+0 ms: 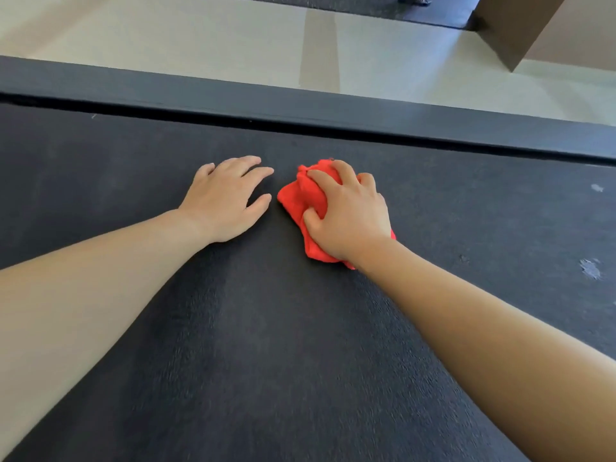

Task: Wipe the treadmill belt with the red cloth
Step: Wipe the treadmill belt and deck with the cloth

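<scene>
A red cloth (301,200) sits bunched up on the treadmill belt (266,328), near its far edge.

Its long side runs from the far edge back toward the person. The right hand (350,215) presses on it, fingers curled into the folds. The left hand (223,198) lies flat just beside it, fingers spread.

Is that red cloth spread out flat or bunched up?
Bunched up: the red cloth sits wadded under the right hand, fingers gripping its folds against the belt.

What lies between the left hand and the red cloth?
Only bare treadmill belt separates the left hand from the red cloth, per the head view.
</scene>
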Tool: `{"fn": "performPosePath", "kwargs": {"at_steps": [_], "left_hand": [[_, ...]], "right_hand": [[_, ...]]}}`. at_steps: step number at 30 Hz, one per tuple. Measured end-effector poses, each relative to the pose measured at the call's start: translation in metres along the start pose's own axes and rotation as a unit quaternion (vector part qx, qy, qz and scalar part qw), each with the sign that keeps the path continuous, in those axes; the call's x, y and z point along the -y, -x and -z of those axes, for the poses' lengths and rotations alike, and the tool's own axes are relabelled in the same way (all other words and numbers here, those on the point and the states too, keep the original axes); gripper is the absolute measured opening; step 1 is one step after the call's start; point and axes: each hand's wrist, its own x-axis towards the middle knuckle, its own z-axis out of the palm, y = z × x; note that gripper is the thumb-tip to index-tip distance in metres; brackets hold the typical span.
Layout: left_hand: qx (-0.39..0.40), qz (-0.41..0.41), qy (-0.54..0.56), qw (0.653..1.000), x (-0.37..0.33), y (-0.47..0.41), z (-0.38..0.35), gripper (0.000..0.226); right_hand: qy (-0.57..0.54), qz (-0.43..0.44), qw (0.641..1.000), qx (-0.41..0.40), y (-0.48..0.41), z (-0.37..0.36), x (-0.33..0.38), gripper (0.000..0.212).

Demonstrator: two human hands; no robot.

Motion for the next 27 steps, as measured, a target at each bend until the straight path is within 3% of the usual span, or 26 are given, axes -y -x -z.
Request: {"fn": "performPosePath", "kwargs": {"at_steps": [5, 15, 23, 27], "left_hand": [[-0.06, 0.057, 0.094, 0.992, 0.011, -0.014, -0.016, 0.052], [-0.067, 0.058, 0.082, 0.993, 0.014, -0.016, -0.02, 0.052], [-0.068, 0.056, 0.06, 0.994, -0.002, -0.006, -0.008, 0.047], [-0.045, 0.008, 0.081, 0.996, -0.039, 0.021, -0.008, 0.047]], "right_hand": [[0.009, -0.007, 1.0, -0.01, -0.053, -0.015, 0.004, 0.057], [0.028, -0.013, 0.999, 0.021, -0.111, -0.023, 0.015, 0.054], [0.02, 0.016, 0.999, 0.036, 0.007, 0.012, -0.01, 0.058], [0.01, 0.025, 0.999, 0.031, 0.092, 0.038, -0.036, 0.057]]}}
